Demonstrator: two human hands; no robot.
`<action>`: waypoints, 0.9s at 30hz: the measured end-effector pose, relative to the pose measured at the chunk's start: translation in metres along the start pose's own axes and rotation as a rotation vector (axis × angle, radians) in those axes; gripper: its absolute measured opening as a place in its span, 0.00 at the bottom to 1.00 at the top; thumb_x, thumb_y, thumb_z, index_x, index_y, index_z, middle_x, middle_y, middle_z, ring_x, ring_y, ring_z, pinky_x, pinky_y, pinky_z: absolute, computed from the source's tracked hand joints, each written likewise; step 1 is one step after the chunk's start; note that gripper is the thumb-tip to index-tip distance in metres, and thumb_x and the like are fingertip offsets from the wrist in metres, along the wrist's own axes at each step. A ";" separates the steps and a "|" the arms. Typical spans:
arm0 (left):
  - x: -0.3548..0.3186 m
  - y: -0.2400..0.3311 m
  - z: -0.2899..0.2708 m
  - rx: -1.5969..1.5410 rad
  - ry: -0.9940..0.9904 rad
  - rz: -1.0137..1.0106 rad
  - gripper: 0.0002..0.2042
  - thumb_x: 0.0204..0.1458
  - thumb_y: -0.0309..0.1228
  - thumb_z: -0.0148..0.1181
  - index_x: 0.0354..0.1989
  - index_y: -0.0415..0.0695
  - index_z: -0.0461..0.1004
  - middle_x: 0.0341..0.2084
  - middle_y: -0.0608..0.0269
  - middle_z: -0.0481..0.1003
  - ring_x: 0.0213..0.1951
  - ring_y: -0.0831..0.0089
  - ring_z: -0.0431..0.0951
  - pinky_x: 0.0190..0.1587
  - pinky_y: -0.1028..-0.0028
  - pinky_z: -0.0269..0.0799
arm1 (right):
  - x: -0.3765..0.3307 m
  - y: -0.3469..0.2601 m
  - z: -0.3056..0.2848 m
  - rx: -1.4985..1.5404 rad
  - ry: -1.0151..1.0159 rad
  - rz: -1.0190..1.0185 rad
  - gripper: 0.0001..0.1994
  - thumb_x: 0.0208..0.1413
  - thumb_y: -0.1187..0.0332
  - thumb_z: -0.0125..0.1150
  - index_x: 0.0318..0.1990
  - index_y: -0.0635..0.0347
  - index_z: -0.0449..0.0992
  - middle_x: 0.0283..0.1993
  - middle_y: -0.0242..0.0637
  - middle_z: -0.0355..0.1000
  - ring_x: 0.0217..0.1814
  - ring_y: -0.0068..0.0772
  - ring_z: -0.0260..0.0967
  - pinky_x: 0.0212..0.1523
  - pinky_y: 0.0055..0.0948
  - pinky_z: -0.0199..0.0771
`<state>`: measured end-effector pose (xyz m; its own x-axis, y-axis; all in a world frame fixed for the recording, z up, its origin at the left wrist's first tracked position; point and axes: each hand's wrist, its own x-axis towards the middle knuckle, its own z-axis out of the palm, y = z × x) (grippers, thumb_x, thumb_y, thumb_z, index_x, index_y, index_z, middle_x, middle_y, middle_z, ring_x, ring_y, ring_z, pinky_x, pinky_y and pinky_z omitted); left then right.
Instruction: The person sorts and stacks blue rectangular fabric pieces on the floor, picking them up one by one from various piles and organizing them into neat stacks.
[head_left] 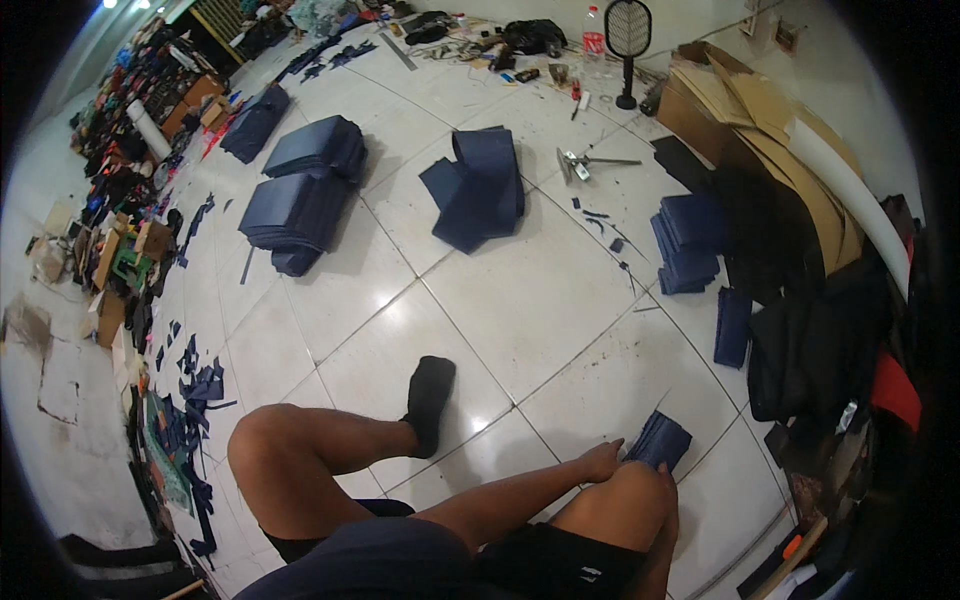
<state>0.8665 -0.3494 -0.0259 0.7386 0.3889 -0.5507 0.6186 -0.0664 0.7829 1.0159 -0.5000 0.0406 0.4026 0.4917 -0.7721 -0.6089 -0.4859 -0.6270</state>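
Beside my bent right knee, a small stack of navy cut fabric pieces (662, 440) is held low over the tiled floor, with its layered edges facing left. My left hand (602, 462) reaches across to the stack's left edge, fingers closed against it. At the near side of the stack, my right hand (669, 490) grips it; the knee hides part of that hand. A narrow navy stack (733, 327) lies further off to the right. Behind that are several more navy stacks (688, 243) piled together.
Large navy stacks (295, 210) stand at the far left, and folded navy panels (478, 190) lie mid-floor. A metal clamp-like tool (585, 165), cardboard (760, 125), a bottle (593, 45) and a racket (628, 45) are further back. Fabric scraps (200, 385) litter the left.
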 end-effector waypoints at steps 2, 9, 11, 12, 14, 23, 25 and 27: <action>0.005 0.013 0.005 -0.056 -0.104 -0.044 0.43 0.55 0.61 0.53 0.65 0.31 0.60 0.59 0.32 0.66 0.58 0.43 0.71 0.61 0.58 0.65 | 0.002 0.004 0.006 0.061 0.012 0.053 0.37 0.54 0.42 0.60 0.62 0.63 0.63 0.56 0.44 0.68 0.53 0.46 0.70 0.54 0.45 0.70; 0.008 0.016 -0.001 -0.151 -0.266 0.029 0.37 0.58 0.57 0.46 0.54 0.28 0.70 0.49 0.34 0.74 0.51 0.48 0.76 0.55 0.60 0.69 | 0.011 0.010 0.018 0.225 -0.005 0.174 0.38 0.54 0.42 0.61 0.63 0.62 0.61 0.56 0.44 0.67 0.53 0.46 0.70 0.54 0.45 0.70; 0.002 0.018 -0.010 -0.267 -0.245 -0.095 0.35 0.58 0.55 0.44 0.52 0.28 0.72 0.46 0.36 0.76 0.49 0.50 0.78 0.54 0.61 0.69 | 0.016 0.010 0.022 0.273 -0.030 0.218 0.39 0.54 0.42 0.61 0.63 0.62 0.61 0.56 0.45 0.67 0.53 0.46 0.70 0.54 0.45 0.70; 0.001 0.015 -0.010 -0.315 -0.233 -0.110 0.35 0.58 0.55 0.43 0.52 0.28 0.72 0.46 0.37 0.76 0.48 0.51 0.78 0.54 0.62 0.70 | 0.018 0.011 0.023 0.285 -0.042 0.238 0.39 0.54 0.42 0.61 0.63 0.62 0.60 0.56 0.45 0.67 0.53 0.46 0.70 0.54 0.45 0.70; -0.002 0.014 -0.014 -0.364 -0.254 -0.157 0.34 0.59 0.55 0.43 0.53 0.30 0.73 0.46 0.39 0.76 0.49 0.53 0.77 0.55 0.63 0.69 | 0.023 0.010 0.028 0.287 -0.043 0.254 0.39 0.54 0.42 0.61 0.64 0.62 0.60 0.56 0.45 0.67 0.53 0.46 0.70 0.54 0.45 0.70; -0.012 0.010 -0.008 -0.496 -0.213 -0.107 0.33 0.61 0.52 0.41 0.55 0.29 0.70 0.48 0.37 0.75 0.49 0.52 0.77 0.56 0.64 0.69 | 0.026 0.003 0.035 0.148 0.024 0.151 0.35 0.53 0.50 0.64 0.64 0.56 0.60 0.52 0.46 0.68 0.49 0.44 0.71 0.49 0.42 0.74; -0.013 0.008 -0.023 -0.312 -0.284 -0.048 0.33 0.62 0.52 0.42 0.58 0.31 0.68 0.50 0.36 0.74 0.51 0.50 0.76 0.57 0.65 0.68 | 0.028 0.001 0.035 0.197 -0.065 0.174 0.34 0.53 0.51 0.64 0.63 0.55 0.61 0.52 0.45 0.68 0.49 0.43 0.71 0.50 0.42 0.73; -0.020 0.006 -0.035 -0.215 -0.108 -0.208 0.35 0.60 0.55 0.49 0.63 0.35 0.64 0.51 0.39 0.75 0.53 0.53 0.76 0.58 0.62 0.69 | 0.014 -0.011 0.048 0.263 -0.119 0.160 0.33 0.53 0.52 0.65 0.63 0.55 0.62 0.52 0.44 0.69 0.50 0.42 0.71 0.52 0.42 0.72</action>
<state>0.8463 -0.3257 -0.0001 0.6334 0.2732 -0.7240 0.6970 0.2050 0.6871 0.9951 -0.4533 0.0416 0.2148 0.5125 -0.8314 -0.8198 -0.3681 -0.4386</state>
